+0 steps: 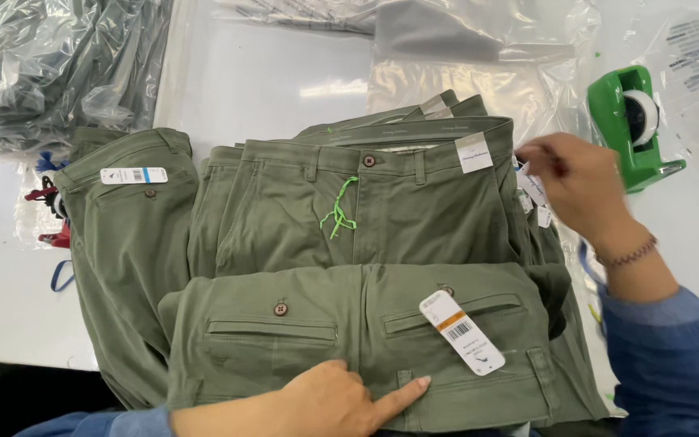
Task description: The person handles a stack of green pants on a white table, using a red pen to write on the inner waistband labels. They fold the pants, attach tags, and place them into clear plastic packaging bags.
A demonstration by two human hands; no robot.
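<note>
two hands share this: keep your left hand (pixel 329 400) flat and open on the folded trousers (pixel 366 340) nearest you while your right hand (pixel 580 182) pinches the paper tags (pixel 531 188) at the stack's edge.

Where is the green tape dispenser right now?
In the head view, the green tape dispenser stands at the upper right on the white table, just beyond the right hand.
</note>
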